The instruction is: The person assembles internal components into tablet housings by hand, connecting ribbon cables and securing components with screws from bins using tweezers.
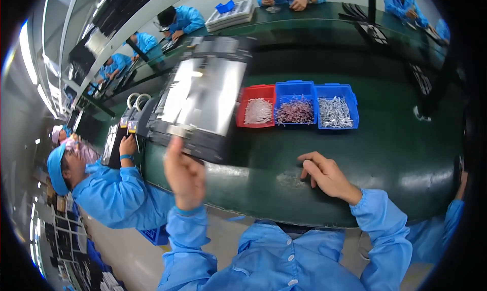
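Observation:
A flat rectangular panel (pixel 203 96) with a black frame and a shiny silver middle is raised and tilted over the green table, smeared by motion. My left hand (pixel 185 177) grips its near edge, thumb on top; the other fingers are blurred and partly curled. To the right, my right hand (pixel 324 175) is low over the tabletop with its fingers apart and loosely bent. I see nothing held in it. Beyond it stand a red bin (pixel 241 119) of whitish small parts, a blue bin (pixel 296 84) of pinkish-brown parts, and another blue bin (pixel 356 116) of silvery parts.
The green table (pixel 385 154) spans the view. At left, a person in a blue cap (pixel 60 169) sits close, a hand near dark equipment (pixel 139 113). White trays (pixel 231 17) are stacked across the table, where more people in blue work. A dark post (pixel 372 4) rises at the far side.

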A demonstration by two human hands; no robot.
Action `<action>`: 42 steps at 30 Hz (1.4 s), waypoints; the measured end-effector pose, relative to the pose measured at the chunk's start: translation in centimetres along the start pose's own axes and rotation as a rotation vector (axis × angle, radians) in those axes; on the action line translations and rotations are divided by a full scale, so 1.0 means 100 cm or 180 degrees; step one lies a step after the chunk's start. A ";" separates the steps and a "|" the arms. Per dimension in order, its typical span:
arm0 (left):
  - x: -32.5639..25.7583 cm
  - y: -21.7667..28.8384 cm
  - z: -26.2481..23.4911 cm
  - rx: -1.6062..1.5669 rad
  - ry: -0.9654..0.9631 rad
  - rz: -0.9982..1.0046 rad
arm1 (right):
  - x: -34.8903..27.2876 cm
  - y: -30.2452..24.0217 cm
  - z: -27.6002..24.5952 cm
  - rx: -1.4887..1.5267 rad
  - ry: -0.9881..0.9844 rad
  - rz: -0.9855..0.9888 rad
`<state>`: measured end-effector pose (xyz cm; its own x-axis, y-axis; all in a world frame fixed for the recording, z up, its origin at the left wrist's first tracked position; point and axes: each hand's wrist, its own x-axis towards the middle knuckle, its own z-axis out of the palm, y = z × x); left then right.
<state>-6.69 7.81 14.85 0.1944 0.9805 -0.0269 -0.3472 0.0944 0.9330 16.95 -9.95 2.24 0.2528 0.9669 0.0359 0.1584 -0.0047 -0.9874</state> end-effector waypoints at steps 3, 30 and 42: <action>0.042 0.032 -0.012 -0.0205 0.0020 0.0261 | 0.000 0.025 -0.004 -0.0034 0.0374 0.0060; 0.091 0.047 -0.082 0.1787 -0.0130 0.0094 | -0.003 0.020 -0.006 -0.0318 0.0299 0.0218; 0.032 -0.124 0.036 0.3240 -0.2037 0.2892 | 0.011 0.019 -0.003 -0.0615 0.0330 0.0129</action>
<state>1.52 9.14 4.43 0.7184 0.3743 0.5864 0.1486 -0.9060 0.3963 17.79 -8.94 0.45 0.3579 0.9335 0.0224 0.3234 -0.1015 -0.9408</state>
